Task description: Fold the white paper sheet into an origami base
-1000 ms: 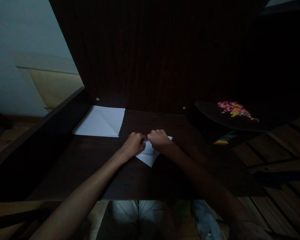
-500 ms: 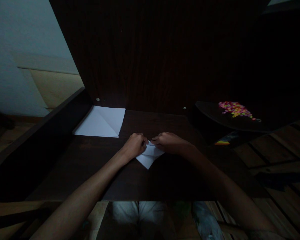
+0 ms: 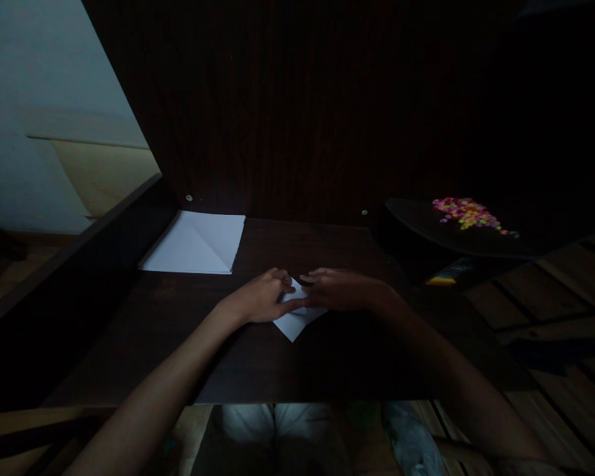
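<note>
A small piece of folded white paper (image 3: 292, 327) lies on the dark wooden desk, one pointed corner towards me. My left hand (image 3: 265, 295) grips its left side, fingers curled and thumb laid across the middle of the sheet. From the other side my right hand (image 3: 334, 289) holds the paper's right part, its fingertips close to my left thumb. Both hands cover much of the sheet, so its upper folds are partly hidden.
A stack of white paper (image 3: 193, 244), the top sheet creased diagonally, lies at the desk's back left. Small colourful pieces (image 3: 469, 213) are heaped on a raised dark shelf (image 3: 426, 228) to the right. A low side panel (image 3: 79, 264) borders the left.
My left thumb has moved right across the paper, and my hands have come down onto it, closer together. The view has shifted slightly.
</note>
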Demonstrator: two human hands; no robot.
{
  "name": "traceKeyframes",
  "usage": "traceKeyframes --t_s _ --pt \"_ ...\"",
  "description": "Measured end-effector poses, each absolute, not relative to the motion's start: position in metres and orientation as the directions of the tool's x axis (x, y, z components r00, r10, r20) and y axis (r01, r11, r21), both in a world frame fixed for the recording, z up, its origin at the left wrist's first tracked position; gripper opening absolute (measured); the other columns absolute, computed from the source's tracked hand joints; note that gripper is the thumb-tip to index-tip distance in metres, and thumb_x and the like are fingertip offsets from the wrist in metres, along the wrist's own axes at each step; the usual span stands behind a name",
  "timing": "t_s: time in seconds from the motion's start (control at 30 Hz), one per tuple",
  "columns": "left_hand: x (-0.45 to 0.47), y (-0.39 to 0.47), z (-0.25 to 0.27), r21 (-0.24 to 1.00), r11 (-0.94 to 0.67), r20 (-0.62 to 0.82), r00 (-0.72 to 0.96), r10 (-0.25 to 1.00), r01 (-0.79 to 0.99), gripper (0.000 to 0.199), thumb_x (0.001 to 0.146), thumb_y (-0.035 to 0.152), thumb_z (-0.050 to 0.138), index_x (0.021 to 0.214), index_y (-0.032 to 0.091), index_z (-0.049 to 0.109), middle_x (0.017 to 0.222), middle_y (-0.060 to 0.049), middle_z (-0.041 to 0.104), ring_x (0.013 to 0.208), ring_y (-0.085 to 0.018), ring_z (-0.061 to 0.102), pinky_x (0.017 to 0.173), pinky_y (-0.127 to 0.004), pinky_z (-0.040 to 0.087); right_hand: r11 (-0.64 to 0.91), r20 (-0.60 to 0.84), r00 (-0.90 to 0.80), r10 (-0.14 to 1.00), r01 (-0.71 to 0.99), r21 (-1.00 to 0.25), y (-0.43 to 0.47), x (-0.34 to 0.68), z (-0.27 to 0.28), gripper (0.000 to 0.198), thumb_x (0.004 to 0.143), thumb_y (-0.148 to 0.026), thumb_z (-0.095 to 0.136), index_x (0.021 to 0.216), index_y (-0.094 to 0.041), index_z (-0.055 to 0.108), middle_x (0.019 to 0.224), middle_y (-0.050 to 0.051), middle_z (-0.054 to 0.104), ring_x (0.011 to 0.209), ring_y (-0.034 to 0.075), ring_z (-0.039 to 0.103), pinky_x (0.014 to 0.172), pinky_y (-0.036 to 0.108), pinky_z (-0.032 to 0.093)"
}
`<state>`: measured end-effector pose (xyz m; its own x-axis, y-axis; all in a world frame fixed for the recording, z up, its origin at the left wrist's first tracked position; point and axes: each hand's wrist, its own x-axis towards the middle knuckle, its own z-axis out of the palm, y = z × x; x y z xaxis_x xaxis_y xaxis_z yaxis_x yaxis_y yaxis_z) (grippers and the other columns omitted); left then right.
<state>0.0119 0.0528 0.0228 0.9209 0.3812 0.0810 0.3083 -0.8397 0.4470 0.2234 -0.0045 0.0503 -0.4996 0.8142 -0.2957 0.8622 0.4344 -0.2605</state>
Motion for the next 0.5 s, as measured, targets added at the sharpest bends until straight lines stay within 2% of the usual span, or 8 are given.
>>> traceKeyframes --t_s 0.1,0.23,0.33,0.5 --pt "0.008 0.049 0.027 0.415 -0.867 0.079 0.938 0.338 0.277 0.042 0.098 0.045 0.043 0.101 0.014 0.071 0.11 -0.012 0.062 0.106 -0.024 0.057 0.095 -0.036 0.045 0.394 -0.347 -0.487 0.802 0.867 -0.305 -0.005 0.228 0.049 0.069 0.092 -0.063 0.043 0.141 -0.014 0.048 0.146 0.017 0.046 0.136 0.031 0.043 0.11 0.043 0.035" --pt "0.006 0.047 0.03 0.36 -0.89 0.047 0.947 0.317 0.28 0.049 0.094 0.056 0.047 0.108 0.014 0.07 0.113 -0.012 0.061 0.105 -0.026 0.057 0.099 -0.04 0.041 0.401 -0.392 -0.498 0.774 0.864 -0.306 -0.005 0.232 0.052 0.085 0.077 -0.066 0.063 0.142 -0.014 0.047 0.152 0.017 0.038 0.14 0.035 0.034 0.114 0.044 0.029" --pt "0.005 0.048 0.028 0.31 -0.906 0.05 0.947 0.318 0.288 0.056 0.091 0.062 0.046 0.111 0.015 0.069 0.112 -0.011 0.061 0.103 -0.027 0.057 0.097 -0.041 0.042 0.376 -0.407 -0.474 0.781 0.877 -0.301 -0.009 0.234 0.058 0.084 0.074 -0.064 0.068 0.14 -0.016 0.051 0.148 0.016 0.044 0.137 0.035 0.04 0.112 0.044 0.033" --pt "0.004 0.052 0.018 0.217 -0.94 0.107 0.951 0.29 0.262 0.049 0.098 0.053 0.038 0.114 0.018 0.069 0.112 -0.01 0.062 0.101 -0.023 0.057 0.094 -0.038 0.043 0.328 -0.377 -0.413 0.829 0.905 -0.27 -0.017 0.235 0.061 0.083 0.07 -0.065 0.07 0.138 -0.021 0.053 0.148 0.014 0.045 0.137 0.036 0.039 0.111 0.048 0.032"
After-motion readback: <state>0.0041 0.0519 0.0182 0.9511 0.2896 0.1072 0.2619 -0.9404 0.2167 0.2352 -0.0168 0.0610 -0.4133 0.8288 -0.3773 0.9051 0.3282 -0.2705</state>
